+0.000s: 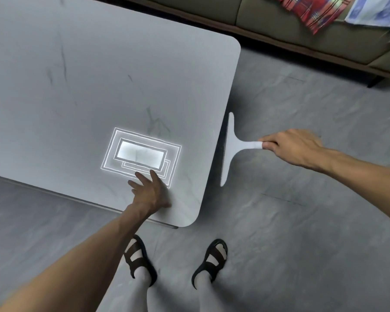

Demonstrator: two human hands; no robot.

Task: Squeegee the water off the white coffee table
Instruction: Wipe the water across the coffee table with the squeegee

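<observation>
The white coffee table point(81, 91) with faint grey veins fills the upper left. A ceiling light is mirrored in its glossy top near the front right corner. My left hand point(150, 192) rests flat on the top there, fingers spread, holding nothing. My right hand point(291, 146) grips the handle of a white T-shaped squeegee point(231, 147). The squeegee's blade hangs just past the table's right edge, parallel to it, over the floor. I cannot make out water on the top.
Grey stone-look floor point(291, 221) surrounds the table. A brown sofa point(324, 34) stands at the top right with a red plaid cloth point(311, 12) and a blue-white cloth point(374, 12) on it. My feet in dark sandals point(176, 262) stand near the table's front right corner.
</observation>
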